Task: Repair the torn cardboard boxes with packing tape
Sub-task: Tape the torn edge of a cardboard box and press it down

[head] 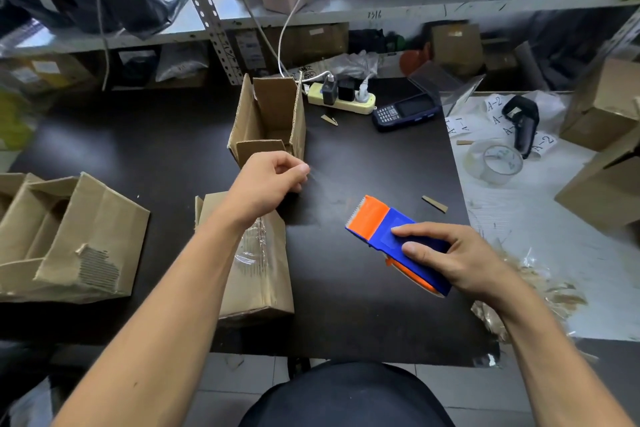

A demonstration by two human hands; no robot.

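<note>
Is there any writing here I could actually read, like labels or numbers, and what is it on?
"A-2": paper slips lying on the white sheet at the right, beside the black scanner; another slip reads the same.
"A-1": seemingly, on a slip at the sheet's left edge, seen sideways.
Handwritten marks on the shelf edge: too blurred to read.
Handheld terminal keypad and box labels under the shelf: too small.
</note>
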